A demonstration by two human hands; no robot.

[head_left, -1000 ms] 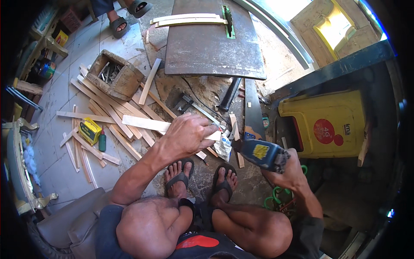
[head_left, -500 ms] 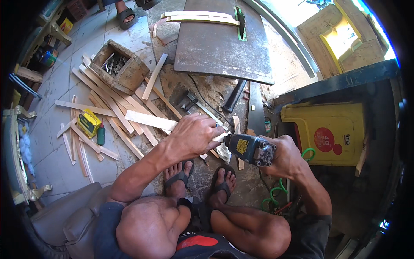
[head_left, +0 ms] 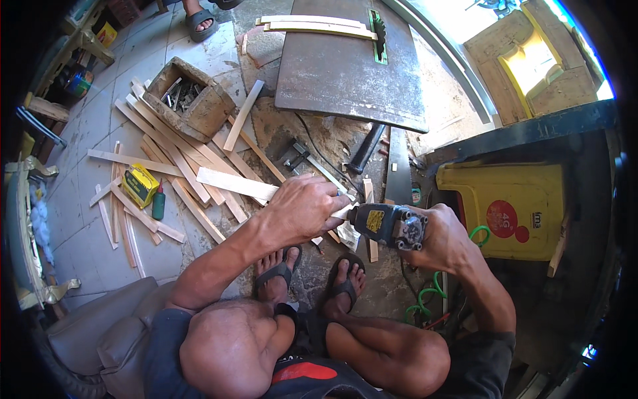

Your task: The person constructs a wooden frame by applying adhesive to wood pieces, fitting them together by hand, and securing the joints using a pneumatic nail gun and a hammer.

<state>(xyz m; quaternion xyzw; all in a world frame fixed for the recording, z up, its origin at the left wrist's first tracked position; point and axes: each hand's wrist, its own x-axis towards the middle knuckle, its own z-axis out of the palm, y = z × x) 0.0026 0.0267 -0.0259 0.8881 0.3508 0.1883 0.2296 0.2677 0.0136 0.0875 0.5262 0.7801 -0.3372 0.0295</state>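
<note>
My left hand (head_left: 299, 209) is closed around a pale wooden strip (head_left: 232, 183), which sticks out to the left in front of me. My right hand (head_left: 446, 238) grips a dark air nail gun (head_left: 389, 225) by its handle. The gun's nose points left and meets the wood at my left fingertips; the exact contact is hidden by the fingers. A green coiled air hose (head_left: 430, 292) hangs below my right hand.
Loose wooden strips (head_left: 179, 156) lie on the tiled floor at left, beside a box of metal pieces (head_left: 193, 110), a yellow box (head_left: 139, 185) and a green bottle (head_left: 158, 204). Ahead stands a saw table (head_left: 345, 80) with an exposed blade (head_left: 379, 36). A yellow plastic panel (head_left: 458, 199) is at right.
The whole view has shifted slightly. The nail gun has tilted a little, its head now more level with its nose. Both hands keep their grips.
</note>
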